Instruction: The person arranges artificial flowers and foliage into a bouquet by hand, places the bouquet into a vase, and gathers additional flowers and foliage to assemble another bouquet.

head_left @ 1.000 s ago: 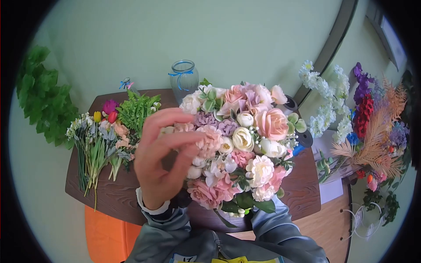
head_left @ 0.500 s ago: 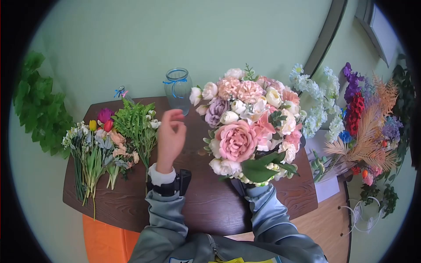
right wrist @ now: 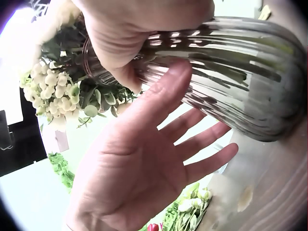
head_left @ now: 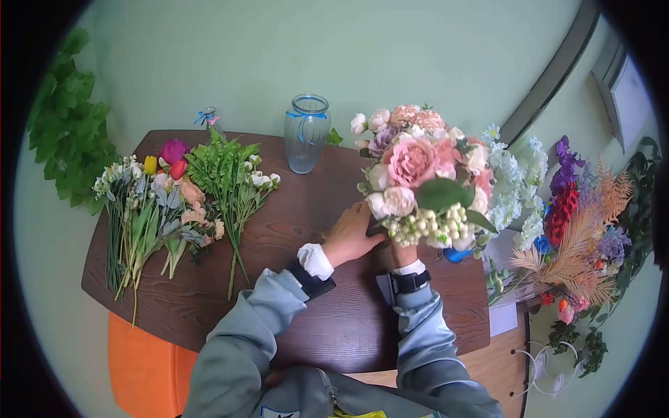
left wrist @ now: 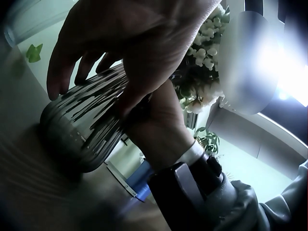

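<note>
A bouquet of pink, cream and white flowers (head_left: pixel 432 174) stands in a ribbed glass vase (right wrist: pixel 231 72), whose base is at the wooden table. My right hand (right wrist: pixel 149 19) grips the vase's neck just below the blooms. In the head view only a little of that right hand (head_left: pixel 403 255) shows beneath the flowers. On the other side, my left hand (head_left: pixel 352 233) reaches to the vase. Its fingers are extended and spread around the glass, with the thumb at its side, as the left hand (right wrist: pixel 139 159) appears in the right wrist view.
A second glass vase (head_left: pixel 307 143) with a blue ribbon stands at the table's back. Loose stems lie left: tulips (head_left: pixel 150 165), a fern (head_left: pixel 223 167) and others. A small ribboned bottle (head_left: pixel 210 120) is behind them. More flowers (head_left: pixel 571 223) stand right, beside the table (head_left: pixel 334 334).
My left hand has dropped from in front of the flowers, swung left, then come right to the vase under them. The bouquet has shifted right and turned, showing different blooms.
</note>
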Tool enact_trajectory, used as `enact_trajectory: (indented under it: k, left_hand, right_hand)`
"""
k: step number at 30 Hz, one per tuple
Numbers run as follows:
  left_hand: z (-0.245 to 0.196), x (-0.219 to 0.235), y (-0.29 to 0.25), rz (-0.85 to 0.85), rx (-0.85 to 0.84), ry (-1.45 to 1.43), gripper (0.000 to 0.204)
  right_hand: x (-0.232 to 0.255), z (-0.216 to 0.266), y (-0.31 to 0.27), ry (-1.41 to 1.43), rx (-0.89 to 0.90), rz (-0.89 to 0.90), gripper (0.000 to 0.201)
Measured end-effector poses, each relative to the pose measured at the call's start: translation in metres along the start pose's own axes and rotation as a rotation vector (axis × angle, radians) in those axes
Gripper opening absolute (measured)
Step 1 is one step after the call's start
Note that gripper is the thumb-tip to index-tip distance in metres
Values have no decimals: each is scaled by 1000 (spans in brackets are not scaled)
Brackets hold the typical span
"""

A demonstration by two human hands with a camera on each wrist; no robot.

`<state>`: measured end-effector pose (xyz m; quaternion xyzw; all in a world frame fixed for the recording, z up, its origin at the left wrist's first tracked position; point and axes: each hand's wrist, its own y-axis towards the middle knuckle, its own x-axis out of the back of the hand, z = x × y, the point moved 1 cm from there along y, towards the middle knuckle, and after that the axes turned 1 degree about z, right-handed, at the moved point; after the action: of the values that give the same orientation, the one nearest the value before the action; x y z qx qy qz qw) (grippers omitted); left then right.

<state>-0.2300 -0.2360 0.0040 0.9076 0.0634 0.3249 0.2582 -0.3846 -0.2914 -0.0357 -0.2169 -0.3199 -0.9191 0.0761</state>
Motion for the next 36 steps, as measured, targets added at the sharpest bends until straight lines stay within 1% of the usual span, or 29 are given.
enact_trajectory:
  k: [1,3,5,6,7,9,10,11,13,14,15,17,18,19,22,23,24,26,28,29,30,31,32,33,35,36]
  left_hand:
    - [1,-2,3,-6,40,43,59]
    - [3,-4,10,-22,52,52,57]
    - [7,-7,19,29,94,53,55]
    - [11,-8,24,79,132,31,54]
    - [10,-9,27,92,120,28,54]
    - [8,-10,34,-7,115,61,54]
    - [10,-12,39,2,117,57,56]
    - [12,-14,42,14,109,55,56]
    - [15,-17,47,-9,141,68,59]
    - [16,-18,50,16,164,45,61]
    - [17,-19,51,22,158,45,61]
    - [25,-25,56,-16,119,-32,62]
    - [29,-28,57,7,133,-23,63]
    - [29,-28,58,12,129,-23,63]
    - [26,-27,60,6,152,-18,64]
    - [25,-27,62,14,200,-13,65]
    - [24,-27,65,19,247,-8,65]
    - [28,-31,72,8,241,-14,66]
    - [29,-33,80,-6,235,-18,67]
    - [29,-33,83,17,274,-13,68]
    - [29,-34,86,39,314,-8,69]
    - [28,-35,88,40,312,-8,69]
    - [28,-36,90,39,326,21,70]
    - [28,-37,91,36,341,50,71]
    - [31,-39,92,11,331,56,72]
    - [34,-40,93,-12,322,63,72]
  right_hand:
    - [-1,-9,5,75,-83,-13,41]
    - [3,23,20,40,-62,-63,41]
    - [3,25,27,25,5,-109,43]
    - [3,15,31,-30,-39,-79,44]
    - [2,15,37,54,-52,-123,49]
    - [1,2,48,-1,-24,-132,54]
    - [1,2,53,48,-24,-129,57]
    - [5,1,57,14,-56,-94,57]
    - [5,0,65,37,-91,-92,55]
    - [5,17,66,90,-84,-151,52]
    - [3,2,68,-207,-20,-93,52]
    - [-4,9,64,-42,-45,-202,56]
    - [-10,4,63,130,-36,-256,60]
    - [-8,6,64,129,-38,-262,60]
    - [-2,5,67,187,-147,-173,62]
    - [-2,2,70,167,-145,-214,62]
    - [-2,0,74,166,-146,-204,61]
    - [-3,-8,82,166,-140,-198,61]
    - [-4,-13,88,185,-113,-252,59]
    - [-3,-15,91,186,-112,-256,59]
    - [-2,-17,94,248,-174,-192,64]
    - [0,-19,96,309,-237,-126,70]
    - [3,-21,100,195,-238,-89,61]
    - [8,-23,101,194,-238,-90,61]
    - [19,-9,105,282,-274,56,54]
    - [24,-3,106,315,-284,92,51]
